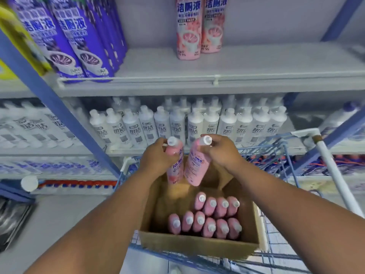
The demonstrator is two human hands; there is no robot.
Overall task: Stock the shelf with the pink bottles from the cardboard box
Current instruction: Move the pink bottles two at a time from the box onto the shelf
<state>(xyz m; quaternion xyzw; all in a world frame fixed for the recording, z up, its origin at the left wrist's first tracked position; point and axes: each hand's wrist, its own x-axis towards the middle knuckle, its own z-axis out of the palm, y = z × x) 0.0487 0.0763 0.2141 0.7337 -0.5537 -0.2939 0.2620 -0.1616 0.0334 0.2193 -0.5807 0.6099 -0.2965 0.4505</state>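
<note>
The shelf point(256, 62) is seen above, largely bare on the right, with two pink bottles point(199, 26) already stood near its middle and purple bottles point(65, 36) packed at the left. Below it, the cardboard box point(197, 246) is carried in a blue wire trolley point(276, 153), and ten more pink bottles point(205, 218) are counted upright in its near half, in two rows. Two bottles are held above the box's bare far half: the left bottle point(174, 165) is gripped at the shoulder by the left hand point(158, 157), the right bottle point(197, 165) is clasped just under its white cap by the right hand point(221, 151), tilted inward so the two nearly touch. Fingers point(212, 137) are closed round both necks. The bottles are judged stiff, smooth plastic, full and fairly weighty, so some slip is to be feared with a neck-only hold; a grip lower on the body would be safer for the lift.
</note>
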